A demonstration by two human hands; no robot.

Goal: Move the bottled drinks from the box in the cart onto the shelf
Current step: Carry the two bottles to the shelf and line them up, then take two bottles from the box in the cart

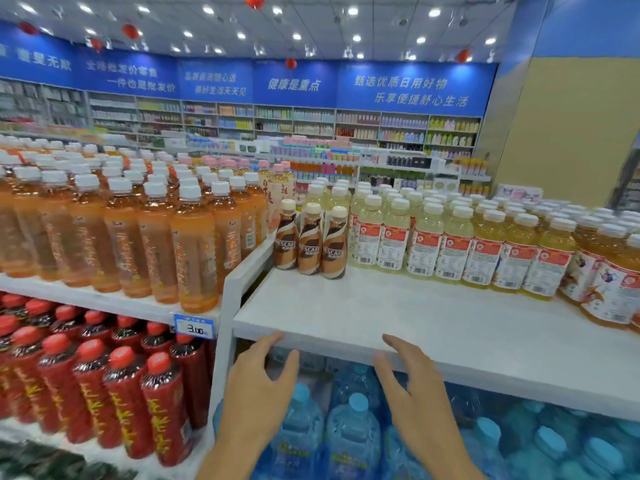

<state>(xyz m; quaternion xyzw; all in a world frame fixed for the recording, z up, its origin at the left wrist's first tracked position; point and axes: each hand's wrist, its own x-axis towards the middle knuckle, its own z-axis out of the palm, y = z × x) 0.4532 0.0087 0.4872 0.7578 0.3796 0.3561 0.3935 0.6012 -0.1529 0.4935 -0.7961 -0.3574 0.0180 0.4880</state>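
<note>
Three brown Nescafe bottles (310, 237) with cream caps stand upright at the back left of a white shelf (398, 317). My left hand (258, 389) and my right hand (412, 393) hover just below the shelf's front edge, both empty with fingers spread. The bare front part of the shelf lies between my hands and the bottles. The cart and its box are out of view.
Pale yellow drink bottles (450, 244) fill the shelf to the right of the Nescafe bottles. Orange tea bottles (149, 237) crowd the neighbouring shelf at left, red-capped bottles (114, 389) below them. Large blue water jugs (353, 431) sit under the shelf. A white upright (228, 306) divides the units.
</note>
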